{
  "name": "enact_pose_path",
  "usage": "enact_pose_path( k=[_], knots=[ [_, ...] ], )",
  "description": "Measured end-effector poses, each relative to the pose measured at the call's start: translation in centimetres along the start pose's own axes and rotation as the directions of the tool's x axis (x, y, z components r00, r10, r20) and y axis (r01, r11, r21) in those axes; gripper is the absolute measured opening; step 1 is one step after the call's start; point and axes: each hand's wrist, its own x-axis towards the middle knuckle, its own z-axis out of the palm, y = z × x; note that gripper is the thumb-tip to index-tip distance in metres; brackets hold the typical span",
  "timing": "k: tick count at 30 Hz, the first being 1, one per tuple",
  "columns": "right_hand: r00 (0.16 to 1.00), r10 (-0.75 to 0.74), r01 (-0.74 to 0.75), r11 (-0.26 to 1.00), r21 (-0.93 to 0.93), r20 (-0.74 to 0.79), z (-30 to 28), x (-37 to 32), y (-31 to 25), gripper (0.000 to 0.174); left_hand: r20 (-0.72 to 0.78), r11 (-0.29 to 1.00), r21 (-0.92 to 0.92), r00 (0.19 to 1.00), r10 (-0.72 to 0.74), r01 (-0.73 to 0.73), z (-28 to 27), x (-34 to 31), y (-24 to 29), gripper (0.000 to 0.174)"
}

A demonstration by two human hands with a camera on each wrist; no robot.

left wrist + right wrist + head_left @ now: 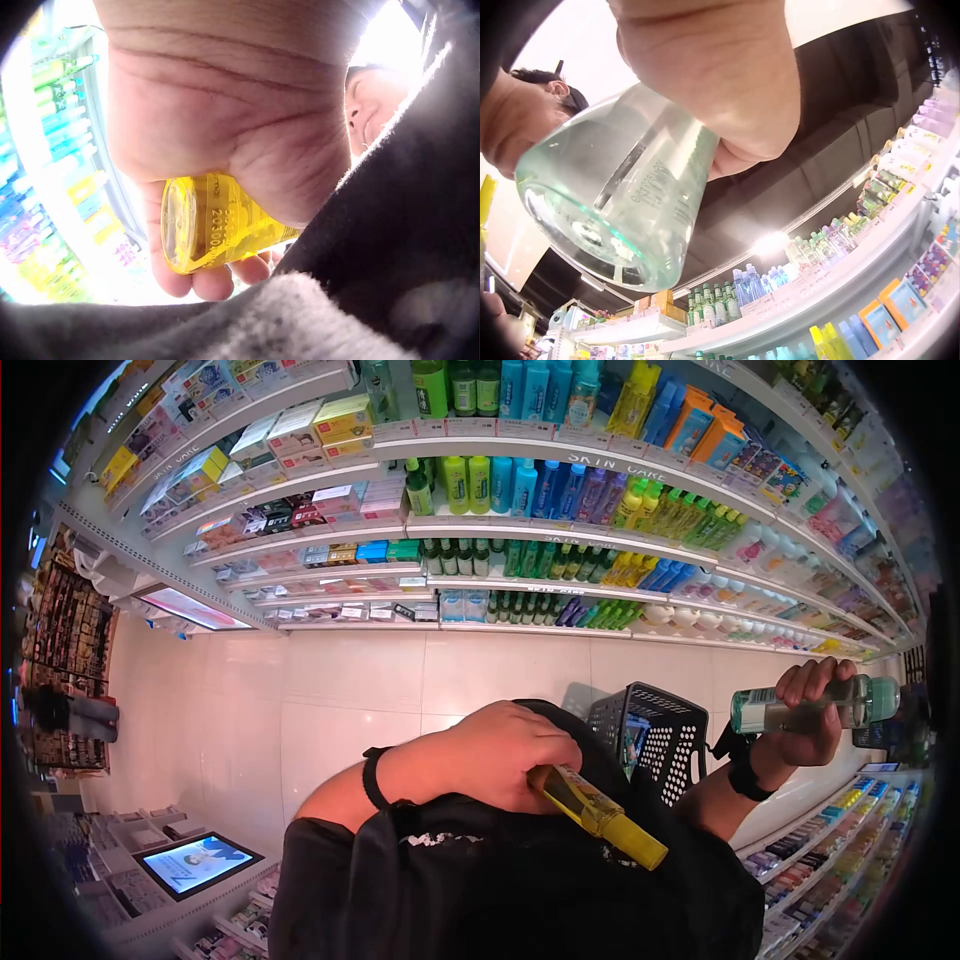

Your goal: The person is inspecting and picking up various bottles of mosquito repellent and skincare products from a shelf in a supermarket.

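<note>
My left hand (520, 755) is in front of the chest, fingers wrapped round a yellow see-through bottle (585, 800). Its yellow cap points down to the right in the head view. Embossed marks near its base show in the left wrist view, where the bottle (217, 225) lies across the palm. Out to the right, my right hand (812, 705) grips a clear, greenish bottle (758, 710) held nearly level, its pale green cap (882, 699) facing right. The right wrist view shows clear liquid inside this bottle (622, 195); the hand covers its upper part.
A dark perforated shopping basket (672, 752) with blue-toned goods inside is beside the right forearm. Ahead run long curved shelves (560, 452) of bottles and boxes. More shelves (835, 840) stand at the lower right, and a display screen (197, 863) at the lower left.
</note>
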Motion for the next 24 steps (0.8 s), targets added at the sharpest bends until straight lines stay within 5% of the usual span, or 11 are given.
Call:
enact_pose_path(
  k=[8,20,24],
  knots=[
    [0.984,-0.067,0.058,0.996,-0.061,-0.163,-1.2,-0.1,-0.6,0.037,0.028,0.994,-0.074,0.996,0.086,-0.084,1.1,2.2,-1.7,0.031],
    [0.948,-0.049,0.048,0.999,-0.010,-0.313,-2.6,-0.8,-0.3,0.037,0.175,0.994,-0.106,0.984,0.002,0.016,1.8,3.3,-2.7,0.033],
    [0.926,-0.025,0.025,1.000,-0.004,-0.377,-2.7,-1.0,0.1,0.038,0.097,0.987,-0.157,0.994,0.059,-0.044,1.9,3.7,-2.7,0.032]
  ],
)
